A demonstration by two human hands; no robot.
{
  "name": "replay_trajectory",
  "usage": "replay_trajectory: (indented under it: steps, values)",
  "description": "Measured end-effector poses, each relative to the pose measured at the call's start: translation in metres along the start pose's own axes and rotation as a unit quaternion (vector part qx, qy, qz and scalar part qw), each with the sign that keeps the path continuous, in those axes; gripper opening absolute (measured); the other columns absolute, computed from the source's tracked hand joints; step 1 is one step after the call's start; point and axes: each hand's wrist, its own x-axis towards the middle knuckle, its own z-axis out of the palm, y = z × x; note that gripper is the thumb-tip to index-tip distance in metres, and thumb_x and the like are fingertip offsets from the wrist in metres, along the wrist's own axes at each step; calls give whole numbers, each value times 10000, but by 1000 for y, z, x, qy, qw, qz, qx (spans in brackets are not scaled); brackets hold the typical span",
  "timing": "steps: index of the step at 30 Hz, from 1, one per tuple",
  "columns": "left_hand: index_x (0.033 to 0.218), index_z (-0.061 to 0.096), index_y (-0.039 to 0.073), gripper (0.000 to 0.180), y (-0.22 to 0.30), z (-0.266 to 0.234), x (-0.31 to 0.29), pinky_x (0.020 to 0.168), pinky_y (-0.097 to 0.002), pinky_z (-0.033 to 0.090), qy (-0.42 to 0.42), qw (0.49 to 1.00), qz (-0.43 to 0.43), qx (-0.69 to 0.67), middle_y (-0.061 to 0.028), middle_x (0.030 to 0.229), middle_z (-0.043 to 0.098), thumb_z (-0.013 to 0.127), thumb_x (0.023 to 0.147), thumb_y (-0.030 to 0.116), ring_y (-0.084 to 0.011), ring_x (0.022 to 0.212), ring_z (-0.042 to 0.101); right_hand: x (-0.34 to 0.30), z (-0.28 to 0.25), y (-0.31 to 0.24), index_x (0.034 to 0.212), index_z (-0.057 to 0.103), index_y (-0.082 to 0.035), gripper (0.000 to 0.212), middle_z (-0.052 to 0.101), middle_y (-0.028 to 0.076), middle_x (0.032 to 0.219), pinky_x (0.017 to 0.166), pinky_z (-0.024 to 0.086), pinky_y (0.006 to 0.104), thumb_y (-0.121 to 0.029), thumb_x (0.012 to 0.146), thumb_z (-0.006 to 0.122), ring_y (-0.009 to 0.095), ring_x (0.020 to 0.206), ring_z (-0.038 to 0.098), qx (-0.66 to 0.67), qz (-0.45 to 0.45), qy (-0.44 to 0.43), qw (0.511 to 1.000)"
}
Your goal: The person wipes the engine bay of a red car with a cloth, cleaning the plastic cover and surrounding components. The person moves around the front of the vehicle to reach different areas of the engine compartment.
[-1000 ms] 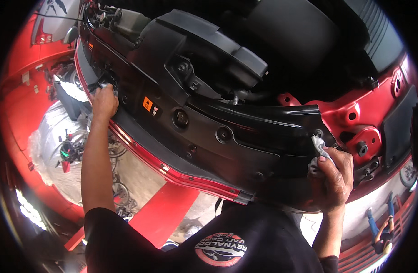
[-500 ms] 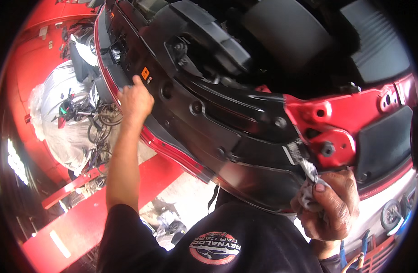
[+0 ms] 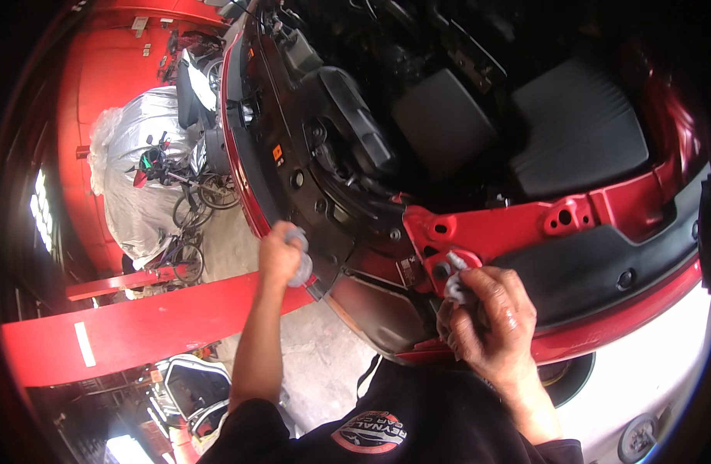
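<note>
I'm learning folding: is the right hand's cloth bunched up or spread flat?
Bunched up: the grey cloth shows as a crumpled wad in the right hand.

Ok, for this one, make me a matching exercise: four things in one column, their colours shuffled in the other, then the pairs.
Things:
1. crumpled cloth in the right hand
2. small sticker
3. metal panel just beyond the right hand
4. draped sheet toward the picture's left

Colours:
A. orange
B. silvery
C. grey
D. red

Pairs: 1-C, 2-A, 3-D, 4-B
</note>
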Motion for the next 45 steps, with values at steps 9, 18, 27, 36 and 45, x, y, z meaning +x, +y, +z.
replay_trajectory:
  steps: [9,18,27,36,45]
  values:
    - [1386,544,-30,388,4,89,12,1049,-376,480,250,961,110,-35,-240,1379,592,482,1009,38,-327,1236,622,0,5,-1,1131,647,19,430,654,202,1016,740,544,393,58,704,676,339,846,668,-55,-2,-68,996]
    - [1422,509,-10,461,-17,79,0,1159,-444,392,226,945,169,-168,-224,1473,504,505,963,-48,-388,1382,474,-4,21,-3,1117,668,-17,390,671,164,1035,756,555,392,25,731,698,315,868,677,-65,43,-111,991]
    - [1285,605,6,422,23,93,-74,1122,-492,430,300,911,174,-221,-190,1336,606,625,864,-29,-385,1293,556,4,19,-9,1143,646,19,368,656,138,1004,875,514,343,70,783,589,241,940,663,-54,43,-130,989]
    - [1165,627,-16,346,-10,75,-19,1024,-475,474,289,933,152,-153,-188,1188,646,609,821,-43,-377,1184,569,121,73,0,1155,659,-5,308,672,146,1045,865,535,367,7,847,644,286,977,680,-120,-176,-193,958]
    - [1296,572,30,459,-6,81,-6,1093,-506,410,294,923,175,-173,-207,1309,565,597,839,-2,-413,1253,508,89,117,35,1150,663,-46,337,657,146,1122,900,529,444,-84,816,681,363,1051,617,-191,-195,-299,914]
